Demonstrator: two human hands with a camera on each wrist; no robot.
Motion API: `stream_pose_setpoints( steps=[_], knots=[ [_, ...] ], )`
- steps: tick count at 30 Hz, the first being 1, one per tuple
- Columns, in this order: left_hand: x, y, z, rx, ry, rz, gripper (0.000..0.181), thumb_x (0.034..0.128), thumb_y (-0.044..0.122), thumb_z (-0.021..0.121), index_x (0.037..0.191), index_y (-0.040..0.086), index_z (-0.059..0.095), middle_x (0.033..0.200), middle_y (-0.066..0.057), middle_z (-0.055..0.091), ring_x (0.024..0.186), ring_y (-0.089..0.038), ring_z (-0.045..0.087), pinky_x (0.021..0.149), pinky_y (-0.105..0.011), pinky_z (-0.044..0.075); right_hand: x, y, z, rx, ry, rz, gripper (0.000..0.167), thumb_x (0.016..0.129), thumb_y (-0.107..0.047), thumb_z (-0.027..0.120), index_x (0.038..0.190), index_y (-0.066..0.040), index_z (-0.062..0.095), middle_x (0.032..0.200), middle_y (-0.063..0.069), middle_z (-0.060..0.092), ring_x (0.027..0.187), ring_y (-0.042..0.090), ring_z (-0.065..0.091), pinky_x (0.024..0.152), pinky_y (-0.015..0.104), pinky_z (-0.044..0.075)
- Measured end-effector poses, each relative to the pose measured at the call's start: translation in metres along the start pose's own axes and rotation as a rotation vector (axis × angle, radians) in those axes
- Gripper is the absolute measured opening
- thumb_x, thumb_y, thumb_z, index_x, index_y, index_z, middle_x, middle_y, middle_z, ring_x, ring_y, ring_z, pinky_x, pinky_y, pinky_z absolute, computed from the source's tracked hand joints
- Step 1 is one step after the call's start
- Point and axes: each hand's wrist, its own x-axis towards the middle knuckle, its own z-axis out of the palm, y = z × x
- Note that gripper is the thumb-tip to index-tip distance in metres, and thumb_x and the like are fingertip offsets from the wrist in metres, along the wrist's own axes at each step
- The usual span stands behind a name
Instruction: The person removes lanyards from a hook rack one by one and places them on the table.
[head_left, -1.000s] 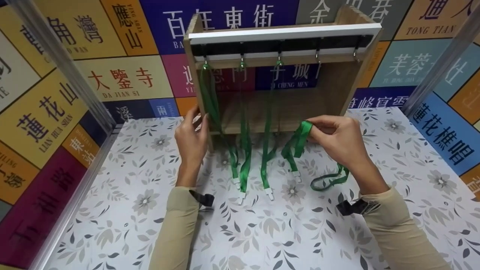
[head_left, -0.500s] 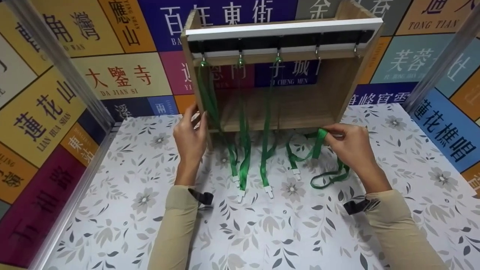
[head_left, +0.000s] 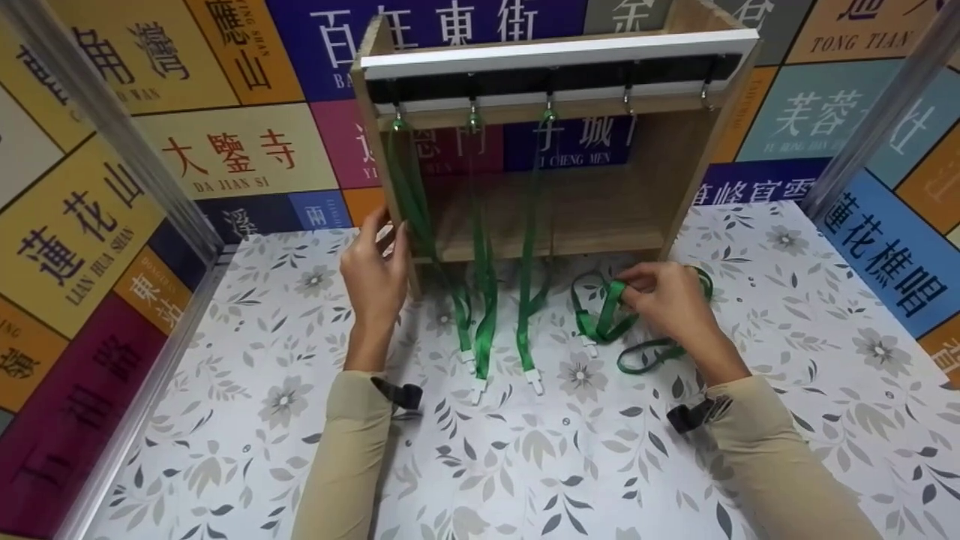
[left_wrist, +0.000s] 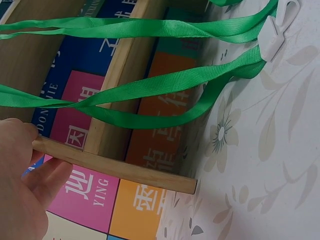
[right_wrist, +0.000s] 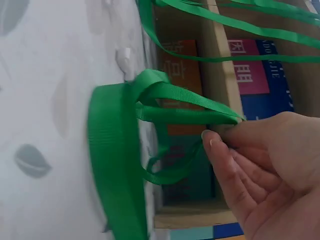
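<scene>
My left hand (head_left: 373, 281) holds the left side panel of a wooden rack (head_left: 559, 45), thumb on one face and fingers on the other in the left wrist view. My right hand (head_left: 673, 301) pinches a green lanyard (right_wrist: 116, 150) between thumb and fingertips, low at the rack's right front. Loops of that lanyard droop onto the table, and its white clip (head_left: 589, 346) lies to the left. Three more green lanyards (head_left: 484, 289) hang from the rack's left hooks, their white clips (head_left: 533, 381) reaching the table. Two hooks (head_left: 628, 101) on the right bear nothing.
Another length of green ribbon (head_left: 646, 358) lies on the table by my right hand; whether it joins the held lanyard I cannot tell. The table (head_left: 480, 480) has a floral cover. Walls with Chinese signs (head_left: 247, 157) enclose the back and sides.
My right hand, pinching the lanyard, first moved right, then came back left and lower, so its loops now gather near the table. The left hand stays on the rack.
</scene>
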Motion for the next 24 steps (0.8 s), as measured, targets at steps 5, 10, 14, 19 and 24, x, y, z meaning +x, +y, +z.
stream_pose_setpoints(
  steps=[5,10,14,19,24],
  knots=[
    [0.001,0.000,0.000,-0.009,0.004,0.000,0.038,0.1066,0.025,0.072,0.139,0.005,0.071,0.130,-0.016,0.078,0.113,-0.026,0.080,0.090,-0.031,0.068,0.001,0.010,0.004,0.034,-0.002,0.067,0.024,0.094,-0.003,0.072,0.116,0.001,0.081,0.099,0.022,0.082,0.076,0.020,0.078,0.058,0.015,0.053],
    [0.001,0.000,0.001,-0.002,0.006,0.006,0.039,0.1067,0.025,0.072,0.139,0.004,0.070,0.129,-0.017,0.079,0.113,-0.026,0.080,0.090,-0.030,0.068,0.004,0.016,0.006,0.095,-0.130,0.079,0.032,0.098,-0.010,0.074,0.127,0.003,0.076,0.113,0.024,0.081,0.097,0.033,0.080,0.070,0.013,0.056],
    [0.001,-0.001,0.001,-0.011,0.014,0.009,0.039,0.1066,0.025,0.072,0.140,0.005,0.070,0.130,-0.016,0.079,0.114,-0.026,0.080,0.090,-0.031,0.068,0.004,0.016,0.004,0.121,-0.202,0.081,0.035,0.099,-0.009,0.074,0.132,0.004,0.073,0.119,0.025,0.079,0.108,0.039,0.079,0.079,0.015,0.059],
    [0.001,-0.001,0.002,-0.017,0.012,0.009,0.039,0.1065,0.024,0.072,0.140,0.005,0.070,0.130,-0.016,0.079,0.115,-0.025,0.080,0.090,-0.031,0.068,0.003,0.015,-0.005,0.117,-0.178,0.088,0.031,0.101,-0.010,0.072,0.129,0.003,0.074,0.119,0.024,0.080,0.107,0.036,0.078,0.079,0.016,0.060],
    [0.001,-0.002,0.000,-0.011,0.008,0.018,0.039,0.1066,0.025,0.072,0.139,0.005,0.071,0.129,-0.016,0.079,0.113,-0.025,0.080,0.090,-0.033,0.069,0.004,0.008,-0.016,0.161,-0.090,0.064,0.024,0.104,-0.014,0.072,0.121,0.002,0.077,0.112,0.025,0.081,0.090,0.019,0.081,0.071,0.015,0.061]
  ],
)
